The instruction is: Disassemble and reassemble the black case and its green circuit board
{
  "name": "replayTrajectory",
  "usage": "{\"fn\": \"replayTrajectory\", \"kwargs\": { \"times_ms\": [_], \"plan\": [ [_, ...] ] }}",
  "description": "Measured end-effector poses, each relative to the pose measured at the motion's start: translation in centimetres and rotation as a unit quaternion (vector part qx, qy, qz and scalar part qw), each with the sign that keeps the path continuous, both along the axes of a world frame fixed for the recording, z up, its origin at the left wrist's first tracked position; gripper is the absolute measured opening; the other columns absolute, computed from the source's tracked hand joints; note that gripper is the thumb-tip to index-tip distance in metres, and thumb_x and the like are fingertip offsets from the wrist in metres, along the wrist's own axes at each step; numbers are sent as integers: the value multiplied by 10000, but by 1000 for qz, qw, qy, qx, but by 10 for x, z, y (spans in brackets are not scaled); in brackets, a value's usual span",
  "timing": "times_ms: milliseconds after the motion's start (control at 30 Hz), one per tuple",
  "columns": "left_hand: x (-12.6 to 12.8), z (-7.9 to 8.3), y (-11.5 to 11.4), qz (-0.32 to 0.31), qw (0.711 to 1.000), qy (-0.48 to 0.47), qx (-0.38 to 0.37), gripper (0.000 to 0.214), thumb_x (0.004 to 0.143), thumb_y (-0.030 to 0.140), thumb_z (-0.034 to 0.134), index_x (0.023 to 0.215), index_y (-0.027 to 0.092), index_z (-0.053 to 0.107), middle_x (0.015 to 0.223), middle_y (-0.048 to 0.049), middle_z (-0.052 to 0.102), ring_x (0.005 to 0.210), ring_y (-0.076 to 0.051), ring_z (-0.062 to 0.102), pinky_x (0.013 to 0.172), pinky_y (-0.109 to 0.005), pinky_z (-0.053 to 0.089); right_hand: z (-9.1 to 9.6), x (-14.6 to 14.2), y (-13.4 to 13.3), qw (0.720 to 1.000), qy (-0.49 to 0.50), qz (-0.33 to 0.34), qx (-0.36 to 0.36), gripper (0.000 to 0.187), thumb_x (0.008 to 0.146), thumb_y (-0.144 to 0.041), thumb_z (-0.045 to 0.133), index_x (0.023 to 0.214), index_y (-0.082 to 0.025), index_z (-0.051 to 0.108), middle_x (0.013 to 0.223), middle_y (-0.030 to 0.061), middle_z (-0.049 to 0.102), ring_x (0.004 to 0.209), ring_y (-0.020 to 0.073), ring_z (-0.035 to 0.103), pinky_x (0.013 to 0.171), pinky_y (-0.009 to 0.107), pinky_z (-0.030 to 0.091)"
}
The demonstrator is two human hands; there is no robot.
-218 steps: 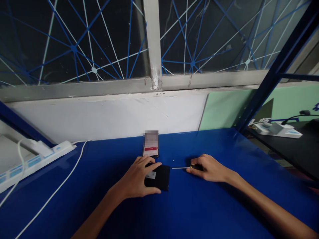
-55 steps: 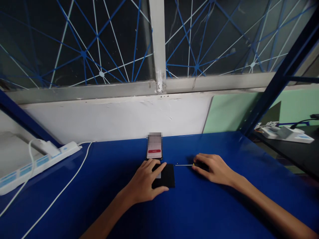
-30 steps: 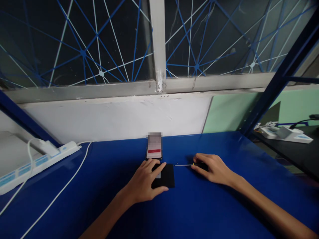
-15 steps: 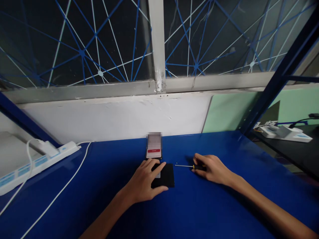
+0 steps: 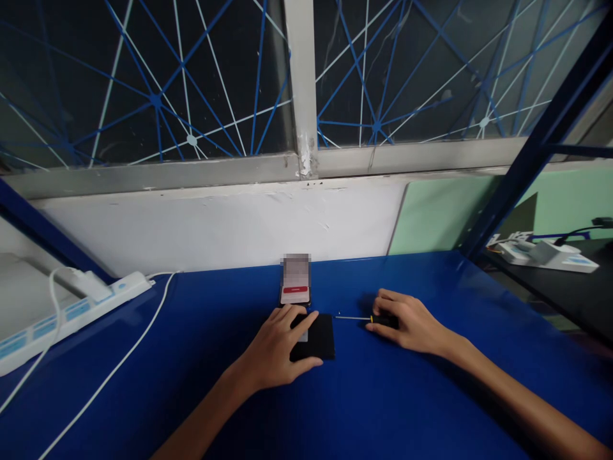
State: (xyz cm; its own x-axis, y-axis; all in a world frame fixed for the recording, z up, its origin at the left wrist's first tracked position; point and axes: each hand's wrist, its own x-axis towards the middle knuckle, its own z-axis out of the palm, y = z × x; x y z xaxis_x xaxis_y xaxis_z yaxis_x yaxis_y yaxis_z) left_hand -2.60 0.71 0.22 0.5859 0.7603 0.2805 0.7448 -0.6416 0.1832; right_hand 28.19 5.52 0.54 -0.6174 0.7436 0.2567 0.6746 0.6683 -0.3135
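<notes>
My left hand (image 5: pixel 276 348) grips a flat black rectangular case (image 5: pixel 320 337) lying on the blue tabletop. Its fingers reach over the far side and the thumb lies along the near edge, hiding the case's left part. A pale label shows partly beside the fingers. To the right, my right hand (image 5: pixel 407 321) is closed round the black handle of a screwdriver (image 5: pixel 352 318). The slim metal shaft points left, its tip close to the case's far right corner. A tiny speck, too small to name, lies near the tip.
A phone (image 5: pixel 295 294) with a lit screen leans at the back of the blue table (image 5: pixel 383 402). At the left lies a white power strip (image 5: pixel 71 322) with a white cable (image 5: pixel 127 358). Another white power strip (image 5: pixel 550 257) sits on a dark surface at the right.
The fingers of my right hand have shifted on the screwdriver handle, the index finger moving slightly right. My left hand and the case stay in place.
</notes>
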Motion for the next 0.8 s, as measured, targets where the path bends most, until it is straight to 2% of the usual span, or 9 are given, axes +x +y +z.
{"fn": "replayTrajectory", "kwargs": {
  "times_ms": [167, 400, 633, 800],
  "plan": [
    [0, 0, 0, 4, 1000, 8, -8, 696, 802, 510, 666, 1393, 232, 427, 1231, -119, 537, 1127, -311, 513, 939, -506, 464, -3, -1, 0, 1000, -4, -10, -15, 206, 886, -386, 578, 844, -207, 487, 783, 4, 585, 621, 145, 530, 584, 255, 359],
    [0, 0, 0, 2, 1000, 7, -8, 700, 796, 492, 675, 1392, 222, 428, 1231, -123, 534, 1122, -315, 511, 927, -513, 466, -6, 0, 1, 999, -4, -21, -37, 148, 871, -324, 594, 878, -219, 490, 662, -33, 569, 534, 126, 494, 525, 237, 286],
    [1, 1, 0, 3, 1000, 2, -2, 681, 799, 494, 671, 1383, 232, 441, 1225, -120, 542, 1123, -314, 513, 933, -513, 463, -3, 0, 0, 999, 34, -6, -26, 231, 901, -438, 541, 882, -209, 515, 682, -19, 584, 541, 124, 500, 546, 250, 334],
    [0, 0, 0, 1, 1000, 3, 1, 667, 811, 509, 653, 1393, 264, 434, 1244, -111, 536, 1130, -317, 511, 938, -524, 460, -2, 0, 1, 999, 29, 10, -15, 239, 930, -419, 497, 882, -193, 558, 763, 19, 613, 631, 148, 555, 589, 264, 366]
  ]
}}
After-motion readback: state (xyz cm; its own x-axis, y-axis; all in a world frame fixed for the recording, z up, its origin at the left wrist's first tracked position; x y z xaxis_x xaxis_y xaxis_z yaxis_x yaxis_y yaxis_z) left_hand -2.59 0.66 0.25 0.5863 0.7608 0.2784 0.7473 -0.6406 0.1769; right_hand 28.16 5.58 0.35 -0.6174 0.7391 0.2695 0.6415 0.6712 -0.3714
